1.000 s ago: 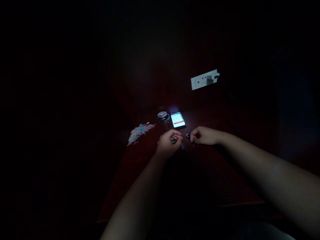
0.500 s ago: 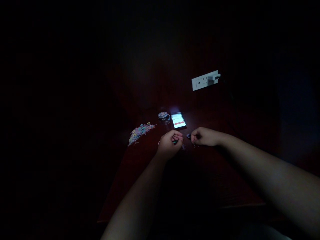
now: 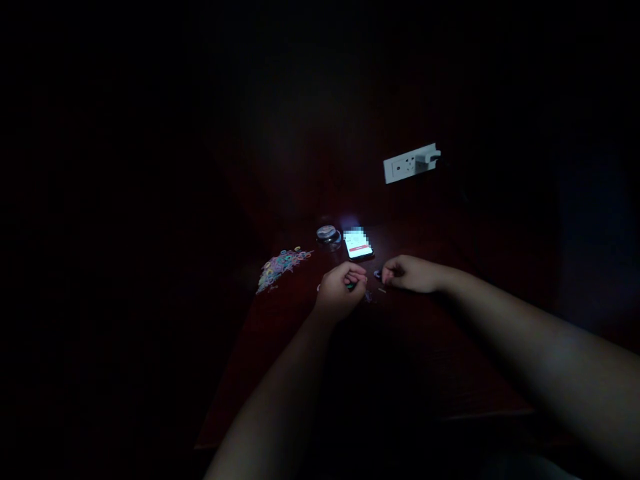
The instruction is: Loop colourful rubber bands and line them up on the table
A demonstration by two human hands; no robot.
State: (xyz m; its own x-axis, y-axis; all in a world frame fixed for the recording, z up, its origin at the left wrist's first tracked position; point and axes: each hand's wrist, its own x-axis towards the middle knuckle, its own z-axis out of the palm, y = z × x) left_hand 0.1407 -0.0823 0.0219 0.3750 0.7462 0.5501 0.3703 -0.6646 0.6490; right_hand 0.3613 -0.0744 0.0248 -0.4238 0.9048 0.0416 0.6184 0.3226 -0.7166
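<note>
Thin band (image 3: 382, 290) — long axis nearly crosswise

A white socket panel (image 3: 401, 167) sits on the dark wall (image 3: 345, 167) behind a reddish table (image 3: 270, 333); faint bluish light breaks the near-black room

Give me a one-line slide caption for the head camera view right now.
In dim light, left hand and right hand curl near a glowing phone, small colourful loops heaped to their left.
</note>
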